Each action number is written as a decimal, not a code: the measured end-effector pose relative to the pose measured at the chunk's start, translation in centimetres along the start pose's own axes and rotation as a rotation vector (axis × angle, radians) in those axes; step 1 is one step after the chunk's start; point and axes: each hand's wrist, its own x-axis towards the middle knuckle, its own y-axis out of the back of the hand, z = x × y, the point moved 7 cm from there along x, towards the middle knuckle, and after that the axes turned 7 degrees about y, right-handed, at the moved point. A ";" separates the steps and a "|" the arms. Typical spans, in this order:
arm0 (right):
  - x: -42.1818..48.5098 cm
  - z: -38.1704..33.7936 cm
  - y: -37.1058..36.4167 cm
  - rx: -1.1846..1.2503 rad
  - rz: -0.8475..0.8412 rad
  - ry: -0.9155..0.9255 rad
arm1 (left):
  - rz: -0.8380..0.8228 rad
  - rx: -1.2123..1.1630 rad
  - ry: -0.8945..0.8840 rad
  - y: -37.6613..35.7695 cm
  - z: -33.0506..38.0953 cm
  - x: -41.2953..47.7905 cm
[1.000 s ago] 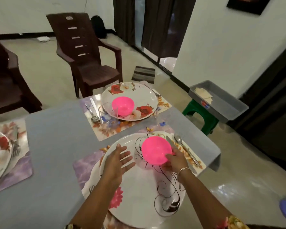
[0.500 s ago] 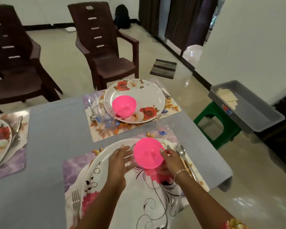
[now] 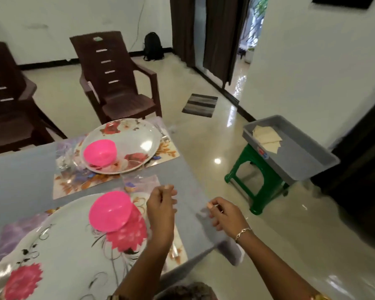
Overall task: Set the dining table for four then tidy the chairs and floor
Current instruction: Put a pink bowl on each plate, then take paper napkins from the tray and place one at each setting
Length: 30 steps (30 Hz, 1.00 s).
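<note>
- Near pink bowl [image 3: 110,211]: glossy, round, plain plastic look, highlight on its inner wall
- Sits on upper right part of near plate [image 3: 52,245], white with black swirls and pink flowers; pink tint on plate just below bowl
- Near plate on purple placemat [image 3: 13,230], at near right corner of grey table [image 3: 20,176]
- Second pink bowl [image 3: 100,152] on far floral plate [image 3: 139,146], brown chair [image 3: 117,87] behind
- Left hand [image 3: 160,204]: just right of near bowl, not touching, fingers loosely curled, nothing in them
- Right hand [image 3: 225,215]: over table's right edge, fingers curled, bracelet on wrist; thin pale sliver at fingertips, too blurred, cannot tell if pinching anything
- Versus 0.5 s ago: then hands flanked near bowl, right fingers against it; now both clear of it and shifted right; bowl on same part of plate
- Grey tray [image 3: 301,152] with pale sheets on green stool [image 3: 253,176], on floor right of table
</note>
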 end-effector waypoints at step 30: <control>27.2 19.1 41.3 0.034 0.199 -0.340 | -0.367 0.289 0.256 -52.2 -2.2 15.0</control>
